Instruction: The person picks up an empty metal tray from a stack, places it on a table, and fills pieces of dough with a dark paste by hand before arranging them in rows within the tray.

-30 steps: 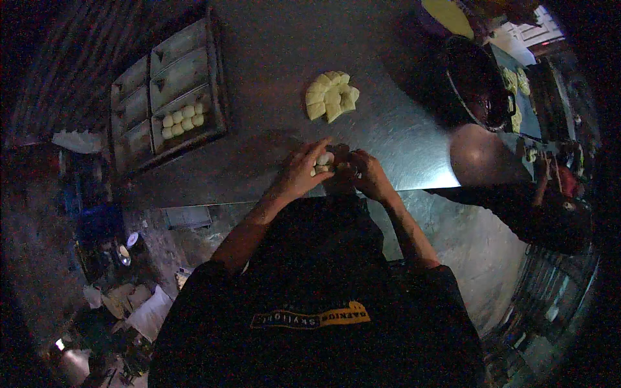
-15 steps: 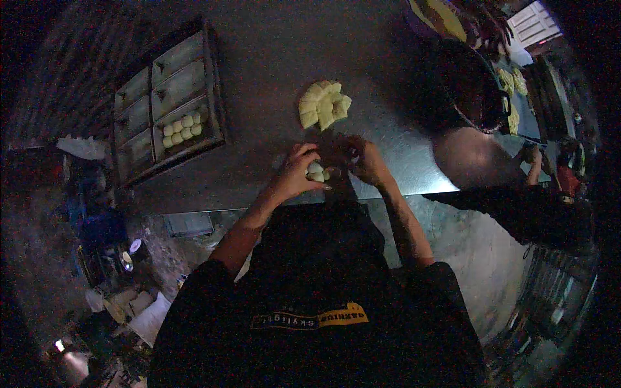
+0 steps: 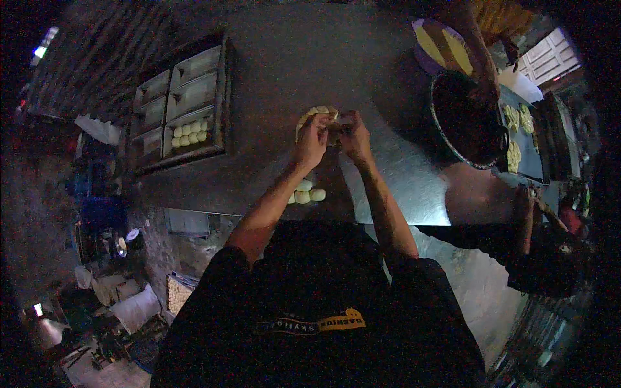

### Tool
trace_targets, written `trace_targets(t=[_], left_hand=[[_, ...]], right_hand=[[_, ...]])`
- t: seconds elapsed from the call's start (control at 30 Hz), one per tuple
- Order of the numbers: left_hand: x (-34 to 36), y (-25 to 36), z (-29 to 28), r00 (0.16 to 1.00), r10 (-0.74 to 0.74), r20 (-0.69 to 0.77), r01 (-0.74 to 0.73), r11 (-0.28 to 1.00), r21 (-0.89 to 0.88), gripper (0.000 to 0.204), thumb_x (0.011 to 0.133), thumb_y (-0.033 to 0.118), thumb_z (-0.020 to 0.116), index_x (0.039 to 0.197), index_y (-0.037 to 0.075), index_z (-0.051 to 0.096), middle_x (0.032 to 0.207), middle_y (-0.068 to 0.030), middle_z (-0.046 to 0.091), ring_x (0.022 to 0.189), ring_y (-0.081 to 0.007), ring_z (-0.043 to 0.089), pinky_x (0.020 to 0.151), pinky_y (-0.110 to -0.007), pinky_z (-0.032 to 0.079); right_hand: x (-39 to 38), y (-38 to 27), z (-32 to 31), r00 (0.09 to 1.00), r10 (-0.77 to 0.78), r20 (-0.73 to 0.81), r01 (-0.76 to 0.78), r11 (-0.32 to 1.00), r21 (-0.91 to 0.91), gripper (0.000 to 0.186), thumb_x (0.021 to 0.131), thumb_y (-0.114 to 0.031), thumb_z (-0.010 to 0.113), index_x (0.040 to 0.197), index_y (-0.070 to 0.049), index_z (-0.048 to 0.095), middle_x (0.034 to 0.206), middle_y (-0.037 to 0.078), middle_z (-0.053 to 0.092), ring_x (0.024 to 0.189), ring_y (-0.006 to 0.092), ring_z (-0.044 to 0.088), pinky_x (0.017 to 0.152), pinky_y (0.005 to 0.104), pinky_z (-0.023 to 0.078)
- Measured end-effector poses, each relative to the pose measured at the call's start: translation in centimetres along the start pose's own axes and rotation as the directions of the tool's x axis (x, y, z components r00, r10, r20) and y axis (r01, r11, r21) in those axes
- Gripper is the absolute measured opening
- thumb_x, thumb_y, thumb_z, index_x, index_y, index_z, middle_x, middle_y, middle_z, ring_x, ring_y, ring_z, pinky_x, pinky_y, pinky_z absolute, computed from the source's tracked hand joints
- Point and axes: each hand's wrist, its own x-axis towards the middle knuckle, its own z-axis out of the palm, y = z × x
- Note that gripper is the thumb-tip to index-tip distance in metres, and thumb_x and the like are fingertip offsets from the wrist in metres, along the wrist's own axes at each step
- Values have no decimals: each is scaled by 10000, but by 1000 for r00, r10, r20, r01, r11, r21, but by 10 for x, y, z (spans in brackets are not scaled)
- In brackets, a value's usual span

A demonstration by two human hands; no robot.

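Observation:
Just ahead of me, the cut pile of pale yellow dough (image 3: 303,120) lies on the metal table, partly hidden by my hands. My left hand (image 3: 313,141) is at its near side, with bent fingers closed on a piece of dough. To the right, my right hand (image 3: 355,138) is closed beside the pile; its fingertips are dark, and what they hold, if anything, cannot be made out. Several smooth dough balls (image 3: 303,195) sit together near the table's front edge, beside my left forearm and partly covered by it.
A dark divided tray (image 3: 228,97) at the left has two rows of dough balls (image 3: 189,134) in its near right compartment. On the right stand a large dark basin (image 3: 446,139) and a purple tub (image 3: 419,55). Co-workers' arms reach in there, near a tray of shaped dough (image 3: 532,155).
Both hands have moved away from me, from the dough balls near the table edge to the cut dough pile. The balls now lie free of my left hand. The view has shifted.

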Motion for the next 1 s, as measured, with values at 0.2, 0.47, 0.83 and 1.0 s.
trace_targets(t=[0.2,0.47,0.83,1.0], left_hand=[[-5,-23,39,994,95,53,-104,974,202,568,815,-84,585,1347,87,487,1219,-167,596,1076,-346,598,922,-434,479],[-34,113,91,855,-312,415,519,533,-668,290,941,122,642,1215,41,590,1217,-62,632,1075,-177,618,922,-337,511],[-25,224,90,931,317,183,-219,883,-415,298,917,234,668,1188,111,671,1358,-99,574,1323,-290,473,1064,-437,427],[-20,216,65,560,747,359,-733,649,-206,417,876,501,628,1113,166,704,1329,-34,610,1329,-327,479,1130,-516,324]], right_hand=[[-18,40,-87,987,128,94,-154,921,359,205,867,-131,717,1015,5,675,933,80,699,838,140,643,742,288,519],[-105,-68,-180,986,17,-167,4,992,127,274,817,2,745,1085,-8,690,1109,103,682,1085,178,638,943,336,505],[-156,-117,-225,933,165,-321,-45,936,349,300,808,94,702,1090,11,642,1262,116,612,1129,200,623,960,319,529],[-186,-73,-195,979,197,-59,-82,636,768,230,834,-49,729,1047,-14,649,1086,74,644,963,123,618,773,268,508]])
